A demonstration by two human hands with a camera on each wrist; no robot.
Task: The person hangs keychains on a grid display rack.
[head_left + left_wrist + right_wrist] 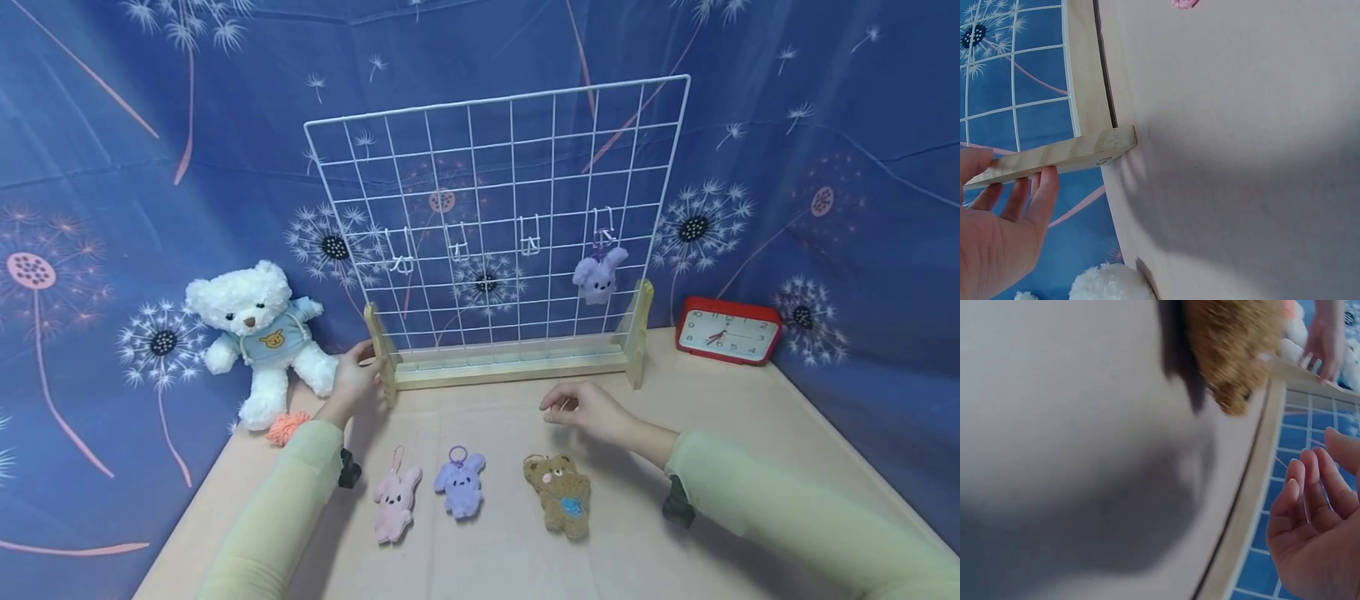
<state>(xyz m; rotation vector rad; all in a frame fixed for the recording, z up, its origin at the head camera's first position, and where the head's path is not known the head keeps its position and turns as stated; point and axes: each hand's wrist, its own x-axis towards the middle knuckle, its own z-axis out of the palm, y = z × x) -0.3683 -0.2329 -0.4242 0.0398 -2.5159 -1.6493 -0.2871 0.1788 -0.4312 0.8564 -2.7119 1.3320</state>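
My left hand (pixel 358 379) holds the left wooden upright (pixel 1060 153) of the grid rack, thumb on one side and fingertips on the other. Nothing is in my right hand (pixel 588 410), whose fingers are loosely bent above the table in front of the rack. A brown bear plush keychain (pixel 564 498) lies just below that hand in the head view. To its left lie a purple plush keychain (pixel 461 486) with a ring and a pink bunny plush keychain (pixel 396 504) with a loop. Another purple plush (pixel 597 277) hangs from the rack's rightmost hook.
The white wire grid (pixel 495 179) stands in a wooden base (pixel 510 379), with bare white hooks (pixel 530 242) along it. At the left sits a white teddy bear (pixel 258 333) beside an orange pompom (pixel 287 427). A red clock (pixel 727 331) stands at the right, before a blue curtain (pixel 480 50).
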